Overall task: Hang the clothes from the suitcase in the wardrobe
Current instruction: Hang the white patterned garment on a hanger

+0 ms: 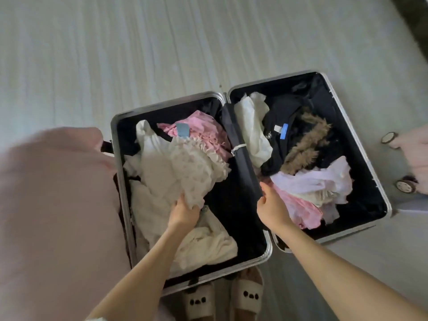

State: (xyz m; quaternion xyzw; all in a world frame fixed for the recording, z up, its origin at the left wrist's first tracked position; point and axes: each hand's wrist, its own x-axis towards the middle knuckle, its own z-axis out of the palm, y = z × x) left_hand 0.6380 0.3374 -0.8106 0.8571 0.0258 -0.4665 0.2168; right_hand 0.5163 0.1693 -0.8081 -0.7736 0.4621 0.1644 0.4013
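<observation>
Cream slippers with dark dots [222, 295] stand at the near edge of the open silver-framed black suitcase [361, 144] on the pale floor. Left hand [185, 210] grips a white ruffled garment [185, 172] in the left half; right hand [271, 205] hangs loosely curled, holding nothing, beside pink clothes [298, 209] in the right half. Farther back lies a black fur-trimmed coat [308, 144].

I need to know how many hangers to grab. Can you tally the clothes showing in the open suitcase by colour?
White or cream: 5, e.g. the ruffled garment held by the left hand
Pink: 2
Black: 1
Lilac: 1
Total: 9, roughly; they overlap.
</observation>
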